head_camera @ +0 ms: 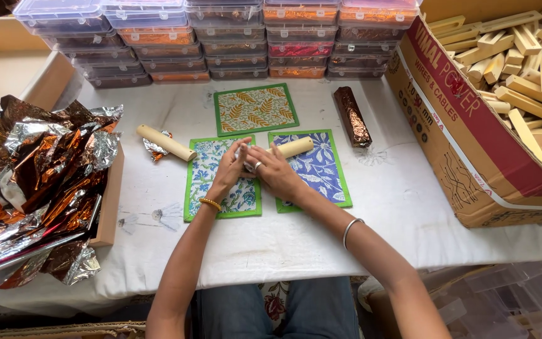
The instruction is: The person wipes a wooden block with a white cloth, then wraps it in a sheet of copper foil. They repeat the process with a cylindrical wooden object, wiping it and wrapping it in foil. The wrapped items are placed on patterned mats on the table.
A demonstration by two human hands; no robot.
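Pale wooden cylinder block (292, 148), smooth & uncovered, lies across the blue floral mat w/ green border (317, 168) at the middle of the white cloth-covered tabletop (321, 245); its near end is hidden under the hands. Looks light, stiff, a bit slick & prone to roll, so best taken round the middle or pinned at both ends w/ fingertips. Something small & silvery-white sits between the fingers, prob foil, too small to tell for sure. Left hand (228, 168) comes in from below, fingers bunched & pressed together, pinching at that bit by the block's end; right hand (276, 171) lies over the block's near end, fingers curled down onto it, ring showing, wrist low. Both forearms angle in from the near edge, bangles on each wrist. Left hand rests above the white-blue floral mat w/ green border (221, 182); a third orange-leaf mat w/ green border (255, 109) lies just beyond. Another bare wooden cylinder (165, 142) w/ a foil scrap sits to the left, a copper-foil-wrapped block (352, 117) to the right. Further out: heap of crumpled silver & copper foil sheets (39, 182) far left, cardboard box of pale wooden blocks (472, 144) far right, stacked clear plastic lidded boxes (221, 37) along the back
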